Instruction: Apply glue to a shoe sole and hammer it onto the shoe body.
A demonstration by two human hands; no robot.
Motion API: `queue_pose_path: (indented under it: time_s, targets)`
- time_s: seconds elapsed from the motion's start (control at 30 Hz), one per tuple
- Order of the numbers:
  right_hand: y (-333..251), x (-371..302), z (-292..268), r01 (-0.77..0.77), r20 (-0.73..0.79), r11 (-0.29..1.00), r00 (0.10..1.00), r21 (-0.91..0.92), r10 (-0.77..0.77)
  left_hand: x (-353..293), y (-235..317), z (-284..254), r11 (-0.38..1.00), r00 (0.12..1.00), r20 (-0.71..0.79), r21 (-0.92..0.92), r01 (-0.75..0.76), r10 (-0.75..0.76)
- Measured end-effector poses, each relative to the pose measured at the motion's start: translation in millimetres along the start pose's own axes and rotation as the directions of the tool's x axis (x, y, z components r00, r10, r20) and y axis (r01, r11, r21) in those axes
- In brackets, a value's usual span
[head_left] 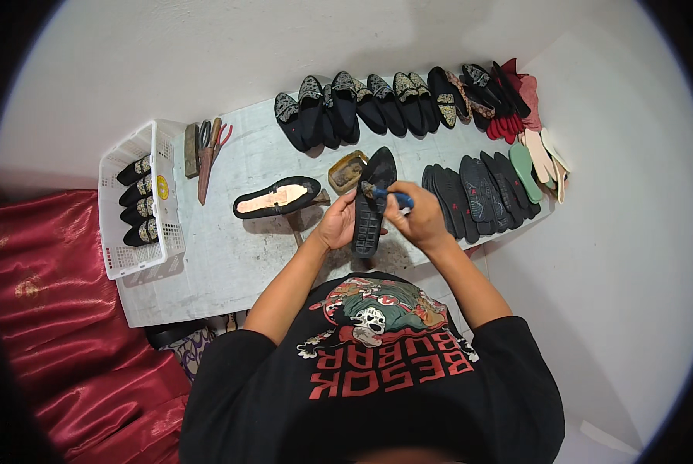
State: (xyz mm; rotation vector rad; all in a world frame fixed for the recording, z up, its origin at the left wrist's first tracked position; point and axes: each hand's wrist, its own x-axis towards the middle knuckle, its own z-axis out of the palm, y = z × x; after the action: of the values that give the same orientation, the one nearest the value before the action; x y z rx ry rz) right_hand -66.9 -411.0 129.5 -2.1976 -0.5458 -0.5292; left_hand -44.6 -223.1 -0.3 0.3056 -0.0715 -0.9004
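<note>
Sole [367, 232] is clamped in the left hand [337, 223], gridded side up, probably so the blue-handled brush [400, 201] gripped in the right hand [422, 222] gets at it, tub [345, 173] handy.

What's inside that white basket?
Four black shoes with patterned parts show inside the white basket. Whatever lies under them is covered, so I can't tell.

I'm handling a matt black, ridged, rubbery-looking sole [368, 232] and a tool [379, 192] whose blue handle [403, 201] is looking like smooth plastic. Red satin-like cloth [60, 290] is shining glossily, and the basket [156, 138] is showing white, perforated plastic.
</note>
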Motion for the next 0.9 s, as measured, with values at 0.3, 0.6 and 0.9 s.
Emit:
queue_pose_path:
  time_s: [0.3,0.6,0.9]
  targets:
    - [8,5,-2,0.04,-0.075,0.997,0.996,-0.062,-0.044,3,0,4,0.998,0.998,-0.055,0.055,0.005,-0.002]
    - [22,9,-18,-0.143,-0.173,0.986,0.977,-0.089,0.126,6,0,1,0.993,0.997,-0.081,0.114,0.012,-0.003]
    - [17,11,-24,-0.172,-0.192,0.983,0.969,-0.067,0.156,5,3,0,0.997,0.999,-0.036,0.078,0.008,-0.005]
